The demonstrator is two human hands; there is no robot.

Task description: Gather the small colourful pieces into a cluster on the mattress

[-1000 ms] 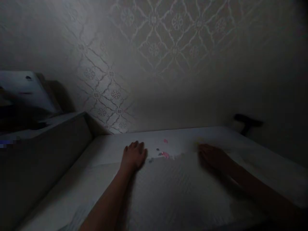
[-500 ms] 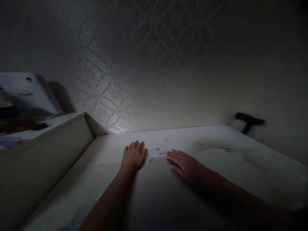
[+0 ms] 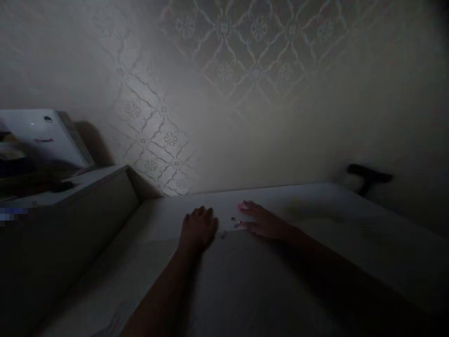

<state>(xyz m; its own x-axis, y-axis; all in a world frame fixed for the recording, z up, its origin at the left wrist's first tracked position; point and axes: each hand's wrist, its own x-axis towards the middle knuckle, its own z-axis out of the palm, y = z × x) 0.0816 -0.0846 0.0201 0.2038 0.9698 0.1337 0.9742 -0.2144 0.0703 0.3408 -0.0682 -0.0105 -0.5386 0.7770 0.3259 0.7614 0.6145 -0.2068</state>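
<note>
Head view: pink piece (image 3: 240, 206) by the right hand (image 3: 264, 223)'s upper fingertips, toward the tabletop (image 3: 213, 200)'s far edge.
Right fingers spread, upper and lower tips apart; pink piece partly covered, can't tell if touched. Left hand (image 3: 198, 229) palm-down, fingers slightly apart, nearer the tabletop's left edge. Tiny grey pieces (image 3: 233, 218) between the hands, outlines too dim to read. Glint at a lower right fingertip, can't identify. Left forearm cut off at bottom, right one lost in shadow. Black T-shaped object (image 3: 369, 175) past right edge, blurred.
</note>
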